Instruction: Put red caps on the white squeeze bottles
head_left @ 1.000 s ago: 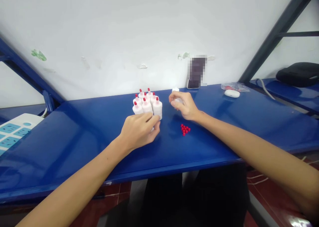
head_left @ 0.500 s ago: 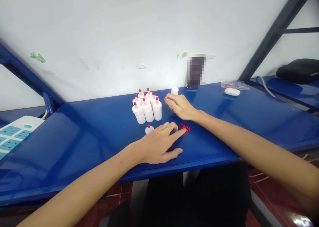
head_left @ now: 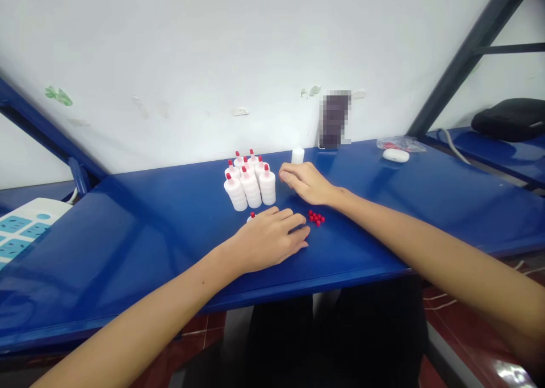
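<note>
My left hand (head_left: 270,239) is low over the blue table, its thumb and index finger brought together. Whatever they pinch is too small or hidden to make out. Just right of its fingertips lies a small pile of red caps (head_left: 316,217). Behind its knuckles shows the top of a white bottle (head_left: 251,218) with a red tip, mostly covered by the hand. My right hand (head_left: 307,182) rests farther back with curled, closed fingers; their contents are hidden. A white bottle (head_left: 298,155) stands just behind it. To its left stands a tight group of white squeeze bottles (head_left: 251,188) with red tips.
A pixelated dark phone-like object (head_left: 334,120) leans on the wall. At the right lie a clear plastic bag (head_left: 400,144) with red bits and a white rounded case (head_left: 395,155). A white and blue power strip (head_left: 25,229) sits at the left edge of the blue table (head_left: 149,223).
My left hand has drawn back slightly from the red caps, and its thumb and index finger have come together. My right hand has barely moved.
</note>
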Demonstrator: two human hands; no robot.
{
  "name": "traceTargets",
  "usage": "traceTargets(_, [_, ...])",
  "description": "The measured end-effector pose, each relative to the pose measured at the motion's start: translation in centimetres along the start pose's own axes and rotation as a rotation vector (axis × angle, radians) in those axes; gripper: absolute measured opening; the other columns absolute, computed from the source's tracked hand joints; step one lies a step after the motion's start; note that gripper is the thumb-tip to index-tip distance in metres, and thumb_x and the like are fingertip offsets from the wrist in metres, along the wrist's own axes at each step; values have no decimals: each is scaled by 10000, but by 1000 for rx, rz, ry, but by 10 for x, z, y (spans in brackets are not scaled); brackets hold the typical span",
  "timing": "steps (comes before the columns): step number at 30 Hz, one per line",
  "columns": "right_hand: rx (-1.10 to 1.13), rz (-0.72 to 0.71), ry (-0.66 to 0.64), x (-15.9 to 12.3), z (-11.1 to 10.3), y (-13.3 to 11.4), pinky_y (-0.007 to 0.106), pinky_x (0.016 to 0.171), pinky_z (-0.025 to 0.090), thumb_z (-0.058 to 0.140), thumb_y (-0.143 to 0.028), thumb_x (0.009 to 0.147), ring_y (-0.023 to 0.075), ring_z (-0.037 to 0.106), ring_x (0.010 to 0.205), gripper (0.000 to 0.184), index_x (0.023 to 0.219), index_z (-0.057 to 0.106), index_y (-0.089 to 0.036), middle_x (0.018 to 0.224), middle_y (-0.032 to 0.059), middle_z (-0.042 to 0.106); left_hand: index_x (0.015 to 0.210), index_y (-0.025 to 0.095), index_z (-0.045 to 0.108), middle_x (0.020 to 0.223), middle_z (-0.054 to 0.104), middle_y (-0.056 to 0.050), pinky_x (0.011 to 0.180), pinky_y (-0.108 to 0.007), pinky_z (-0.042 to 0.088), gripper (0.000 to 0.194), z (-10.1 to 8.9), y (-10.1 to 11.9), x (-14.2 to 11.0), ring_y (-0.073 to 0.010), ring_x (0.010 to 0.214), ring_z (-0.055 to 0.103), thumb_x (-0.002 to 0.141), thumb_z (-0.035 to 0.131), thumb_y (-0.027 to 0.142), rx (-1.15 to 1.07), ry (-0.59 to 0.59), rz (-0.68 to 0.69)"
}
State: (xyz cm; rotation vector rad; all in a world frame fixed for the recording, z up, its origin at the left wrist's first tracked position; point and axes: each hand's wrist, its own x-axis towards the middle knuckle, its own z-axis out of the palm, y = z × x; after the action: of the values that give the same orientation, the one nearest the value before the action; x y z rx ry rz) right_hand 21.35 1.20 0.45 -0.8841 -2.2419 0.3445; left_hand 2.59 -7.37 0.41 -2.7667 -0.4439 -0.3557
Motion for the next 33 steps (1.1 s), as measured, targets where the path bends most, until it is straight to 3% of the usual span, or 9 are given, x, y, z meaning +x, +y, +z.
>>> traceTargets(6, [17, 10, -118, 0, -4, 1, 264, 607, 288, 396, -288, 941, 109, 424, 578, 312, 671, 497, -170, 602, -20, 507, 995, 148, 689, 1020, 714, -52, 738, -308, 482, 255, 5, -3, -4, -171, 887, 646, 1026, 456, 247, -68, 84, 42])
traceTargets(13, [94, 43, -232, 0, -9, 3, 269, 604, 289, 381, -256, 843, 129, 452, 595, 262, 638, 519, -168, 605, -2, 531, 1020, 154, 653, 1006, 693, -69, 806, -314, 491, 277, 0, -3, -6, -173, 875, 639, 1030, 443, 334, -190, 35, -45])
traceTargets(18, [131, 36, -258, 0, -9, 2, 276, 619, 313, 358, -270, 858, 139, 474, 601, 293, 645, 531, -166, 599, 5, 535, 1202, 148, 608, 1053, 688, -87, 819, -336, 493, 308, -1, -3, -6, -196, 945, 643, 1031, 438, 340, -222, 28, -31])
traceTargets(25, [132, 24, -294, 1, -10, 0, 279, 604, 316, 357, -258, 838, 134, 440, 584, 271, 603, 469, -181, 585, 0, 495, 1103, 141, 664, 1047, 701, -77, 851, -317, 506, 261, 0, -2, -5, -186, 934, 604, 1027, 428, 226, -287, 23, -16])
traceTargets(29, [173, -46, -398, 1, -12, -2, 279, 586, 317, 346, -250, 841, 119, 365, 538, 303, 545, 385, -192, 537, -5, 433, 1042, 136, 681, 972, 709, -66, 821, -303, 520, 224, 2, -3, -6, -171, 875, 606, 1009, 468, 198, -280, 109, -14])
traceTargets(33, [306, -103, -412, 0, -11, -6, 269, 552, 310, 310, -268, 893, 106, 338, 504, 357, 552, 387, -198, 509, -18, 399, 1066, 154, 660, 967, 712, -63, 781, -297, 527, 162, 4, -9, -9, -158, 861, 620, 977, 528, 183, -214, 397, -170])
